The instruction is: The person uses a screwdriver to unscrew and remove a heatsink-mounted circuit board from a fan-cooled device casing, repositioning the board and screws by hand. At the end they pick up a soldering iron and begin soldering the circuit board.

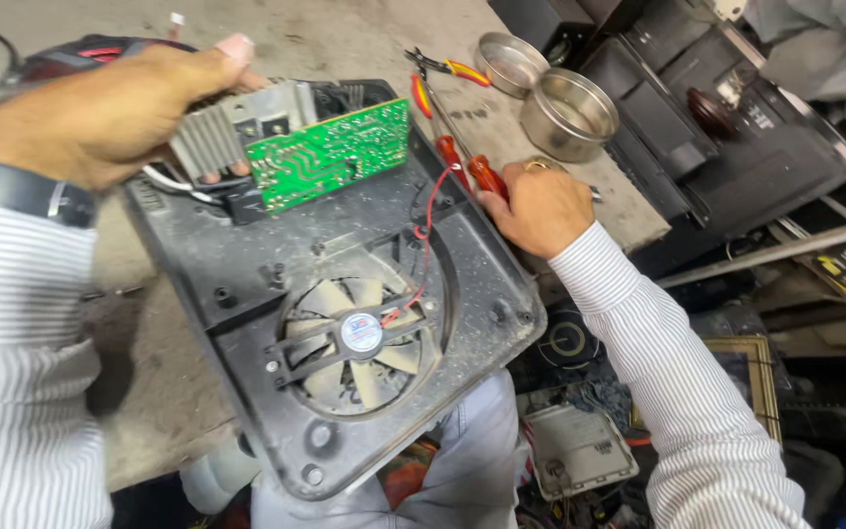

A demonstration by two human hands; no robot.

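My left hand (pixel 115 113) holds a green circuit board (pixel 330 152) with a finned metal heat sink (pixel 210 139), lifted over the top of a black plastic appliance base (pixel 247 264). A cooling fan (pixel 356 338) sits in the base, and a red wire (pixel 428 220) runs from it up toward the board. My right hand (pixel 539 208) rests at the base's right edge, closed on the red handle of a screwdriver (pixel 472 168).
Red-and-yellow pliers (pixel 447 69) and two round metal tins (pixel 568 113) lie on the grey worktable (pixel 345 39). Black appliance casings (pixel 717 137) are stacked at the right. Cluttered electronic parts and a white housing (pixel 580 451) lie below on the floor.
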